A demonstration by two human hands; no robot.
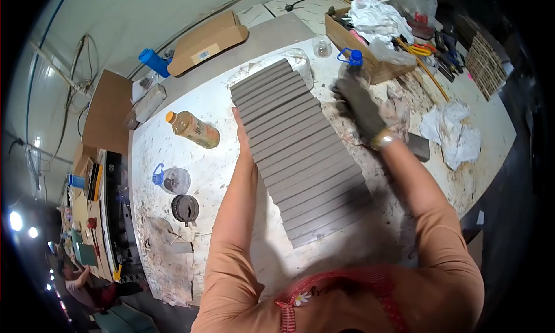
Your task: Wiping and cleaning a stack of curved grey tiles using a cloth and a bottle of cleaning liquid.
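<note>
1. Panel [306, 159] is over the table [159, 148], my left hand [241, 133] at its edge.
2. Gloved right hand [361, 110] is near the bottle [356, 61]; I can't tell either grip.
3. Probably steadying; next calls for firm support.

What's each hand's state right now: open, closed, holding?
Left hand: at the panel's left edge, mostly hidden; grip cannot be told.
Right hand: gloved, off the panel, fingers bent; cannot tell if holding anything.
</note>
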